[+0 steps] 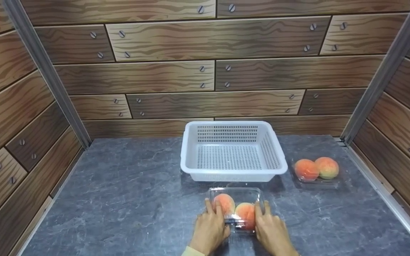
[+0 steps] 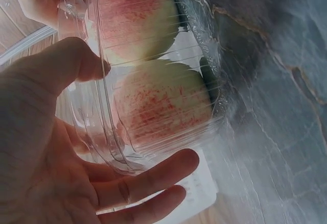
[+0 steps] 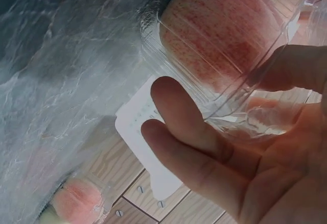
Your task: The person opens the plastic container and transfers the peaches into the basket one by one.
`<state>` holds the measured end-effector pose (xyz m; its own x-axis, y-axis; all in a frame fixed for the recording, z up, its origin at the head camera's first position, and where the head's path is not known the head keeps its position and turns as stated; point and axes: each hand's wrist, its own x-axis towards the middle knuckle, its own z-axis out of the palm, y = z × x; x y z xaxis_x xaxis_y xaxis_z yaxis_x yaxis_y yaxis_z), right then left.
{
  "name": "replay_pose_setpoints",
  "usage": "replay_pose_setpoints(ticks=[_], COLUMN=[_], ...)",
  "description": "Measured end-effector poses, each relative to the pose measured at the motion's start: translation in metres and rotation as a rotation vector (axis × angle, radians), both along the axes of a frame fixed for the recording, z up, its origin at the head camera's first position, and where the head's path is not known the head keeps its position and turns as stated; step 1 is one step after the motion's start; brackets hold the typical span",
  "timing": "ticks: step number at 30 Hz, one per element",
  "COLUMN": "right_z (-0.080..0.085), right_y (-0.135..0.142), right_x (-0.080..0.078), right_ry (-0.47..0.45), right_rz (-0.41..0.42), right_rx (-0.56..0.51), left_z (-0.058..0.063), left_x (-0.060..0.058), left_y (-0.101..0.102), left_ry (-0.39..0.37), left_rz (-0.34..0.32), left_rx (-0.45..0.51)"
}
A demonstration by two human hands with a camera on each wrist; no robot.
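Observation:
A clear plastic clamshell container (image 1: 238, 192) with two red-and-yellow peaches (image 1: 246, 215) inside sits on the table in front of the basket. My left hand (image 1: 210, 227) grips its left side, with the thumb pressed at the near rim and fingers spread along the side and lid. On the opposite side, my right hand (image 1: 273, 229) holds it the same way, its thumb on the rim seam in the right wrist view. Both peaches show through the ribbed clear wall (image 2: 161, 101) in the left wrist view. Parts of the lid are hidden behind the fingers.
A white perforated plastic basket (image 1: 233, 172) with nothing in it stands just beyond the container. To its right sits another clear container with two peaches (image 1: 306, 170). Wood-patterned walls (image 1: 162, 74) enclose the grey marbled table (image 1: 126, 199) at the back and both sides.

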<state>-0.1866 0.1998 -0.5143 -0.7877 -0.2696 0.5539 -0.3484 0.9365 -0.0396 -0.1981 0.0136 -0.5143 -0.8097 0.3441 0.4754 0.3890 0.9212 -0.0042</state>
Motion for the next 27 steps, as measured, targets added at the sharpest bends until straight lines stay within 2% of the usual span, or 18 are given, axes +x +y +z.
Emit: replay_pose_setpoints(ticks=[6, 11, 18, 23, 27], right_z=[0.001, 0.001, -0.002, -0.001, -0.001], right_y=[0.0, 0.001, 0.0, 0.0, 0.001], right_x=[0.0, 0.001, 0.001, 0.002, 0.002], right_ry=[-0.02, -0.02, 0.025, 0.011, 0.01], right_rz=[-0.004, -0.003, 0.0, -0.002, -0.009], right_rx=[-0.003, -0.011, -0.019, -0.025, -0.027], left_z=[0.002, 0.003, -0.001, -0.005, -0.009], left_x=[0.001, 0.003, 0.006, 0.006, 0.006], left_y=[0.003, 0.005, 0.016, 0.024, 0.028], left_ry=[-0.016, 0.002, -0.013, 0.076, 0.154], left_rz=[0.005, 0.024, 0.114, 0.212, 0.265], left_rx=[-0.013, -0.042, -0.001, 0.011, 0.049])
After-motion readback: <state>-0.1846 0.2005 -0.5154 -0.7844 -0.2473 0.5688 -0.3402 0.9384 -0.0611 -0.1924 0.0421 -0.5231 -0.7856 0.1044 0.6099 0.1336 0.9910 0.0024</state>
